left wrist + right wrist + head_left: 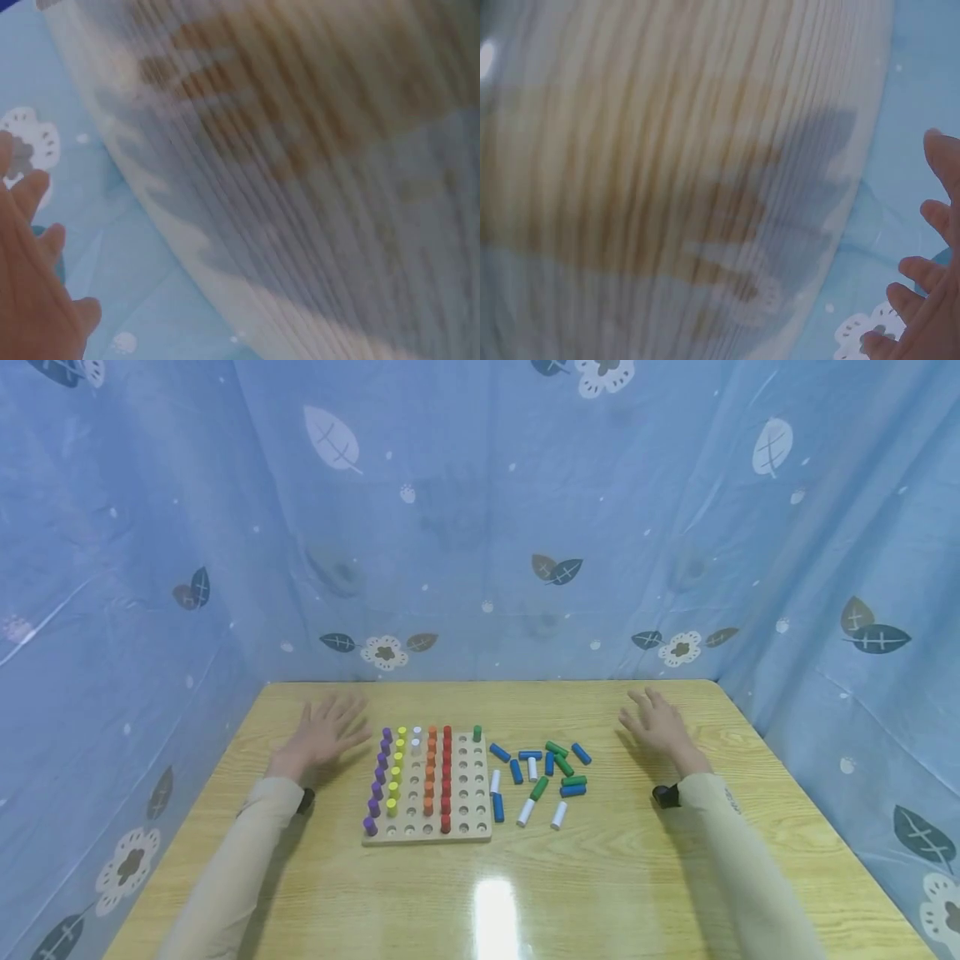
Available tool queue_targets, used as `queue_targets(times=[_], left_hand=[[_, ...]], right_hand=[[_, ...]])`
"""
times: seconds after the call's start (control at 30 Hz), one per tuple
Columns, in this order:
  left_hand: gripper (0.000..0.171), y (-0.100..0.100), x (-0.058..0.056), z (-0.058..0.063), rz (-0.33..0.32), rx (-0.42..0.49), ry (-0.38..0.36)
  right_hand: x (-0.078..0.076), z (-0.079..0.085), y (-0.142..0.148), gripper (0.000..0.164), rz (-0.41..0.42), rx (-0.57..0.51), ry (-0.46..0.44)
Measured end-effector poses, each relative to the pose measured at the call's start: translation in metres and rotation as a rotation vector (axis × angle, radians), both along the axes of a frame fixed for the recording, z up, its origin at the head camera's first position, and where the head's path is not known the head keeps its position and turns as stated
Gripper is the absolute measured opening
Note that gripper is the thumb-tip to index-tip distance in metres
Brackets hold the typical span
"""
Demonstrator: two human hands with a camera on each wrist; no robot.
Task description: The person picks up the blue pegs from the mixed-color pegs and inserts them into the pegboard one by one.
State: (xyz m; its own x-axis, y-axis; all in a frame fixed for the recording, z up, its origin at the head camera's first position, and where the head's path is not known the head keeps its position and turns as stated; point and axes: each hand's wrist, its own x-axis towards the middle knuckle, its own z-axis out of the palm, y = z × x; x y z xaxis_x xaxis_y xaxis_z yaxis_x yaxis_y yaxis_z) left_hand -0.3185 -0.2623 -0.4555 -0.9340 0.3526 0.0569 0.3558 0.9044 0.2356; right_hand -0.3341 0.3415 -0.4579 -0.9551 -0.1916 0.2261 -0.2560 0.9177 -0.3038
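Observation:
My left hand (322, 737) hovers with spread fingers left of a wooden pegboard (427, 840), holding nothing. On the far right, my right hand (658, 727) is also empty, its fingers apart over the table. Columns of purple pegs (377, 791), yellow pegs (396, 775), orange pegs (430, 773) and red pegs (446, 789) stand in the board. Two white pegs (417, 732) are at the far end of their column, and one green peg (477, 733) stands in the far right corner. Both wrist views catch only part of each hand, above the tabletop.
Loose blue pegs (498, 807), green pegs (539, 788) and white pegs (559, 815) lie scattered right of the board, between it and the right hand. A wooden table (600, 893) carries everything. Blue patterned curtains (480, 527) surround its back and sides.

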Motion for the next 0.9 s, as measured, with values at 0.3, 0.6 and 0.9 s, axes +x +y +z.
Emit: queue_targets(times=[0.3,0.6,0.9], left_hand=[[0.074,0.003,0.014,-0.003,-0.025,0.042,-0.042],[0.073,0.009,0.028,-0.003,-0.035,0.114,-0.068],[0.072,0.014,0.04,-0.007,-0.051,0.138,-0.079]], right_hand=[[0.0,-0.004,-0.01,0.062,0.035,-0.089,-0.081],[0.005,-0.005,-0.017,0.061,0.05,-0.156,-0.095],[0.01,-0.002,-0.03,0.058,0.111,-0.203,-0.136]])
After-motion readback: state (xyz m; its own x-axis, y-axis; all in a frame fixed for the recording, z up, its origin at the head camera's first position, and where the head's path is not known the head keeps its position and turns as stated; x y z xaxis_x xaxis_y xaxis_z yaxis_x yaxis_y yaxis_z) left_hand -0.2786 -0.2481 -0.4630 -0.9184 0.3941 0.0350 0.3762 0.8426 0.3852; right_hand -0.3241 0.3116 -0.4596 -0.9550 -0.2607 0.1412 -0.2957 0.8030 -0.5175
